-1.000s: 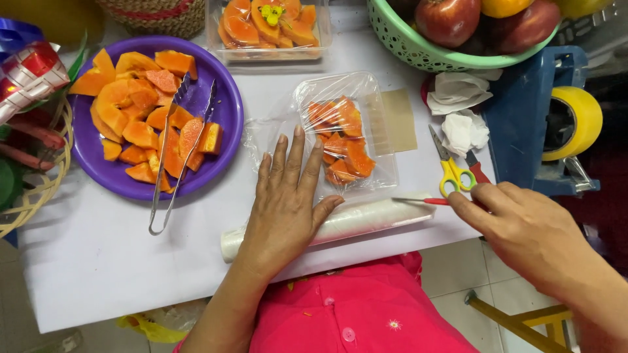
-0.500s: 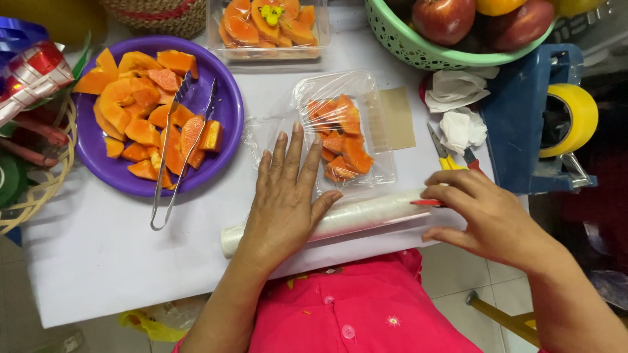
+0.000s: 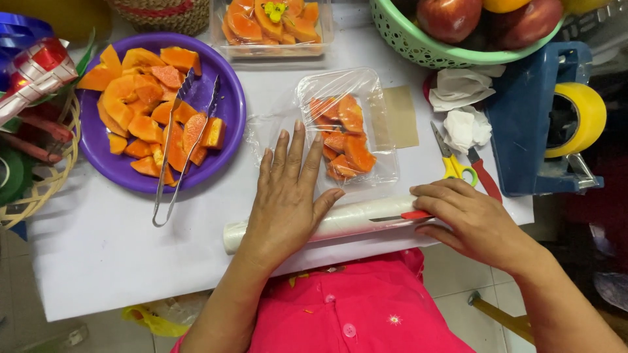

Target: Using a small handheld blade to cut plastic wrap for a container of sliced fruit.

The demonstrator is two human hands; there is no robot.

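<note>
The roll of wrap (image 3: 353,221) lies along the table's near edge (image 3: 118,287). The left hand (image 3: 288,196) lies flat over it, fingers spread. The right hand (image 3: 468,219) grips a red knife (image 3: 409,216) against the roll. Bare table lies left of the left hand; just beyond the fingertips sits the wrapped fruit tray (image 3: 347,134), with scissors (image 3: 458,163) beyond the right hand.

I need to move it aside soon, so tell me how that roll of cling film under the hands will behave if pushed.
The roll of cling film is a smooth cylinder, so it would probably roll toward the table edge. The left hand pins it flat. Its loose sheet looks thin and floppy, likely to cling.
</note>
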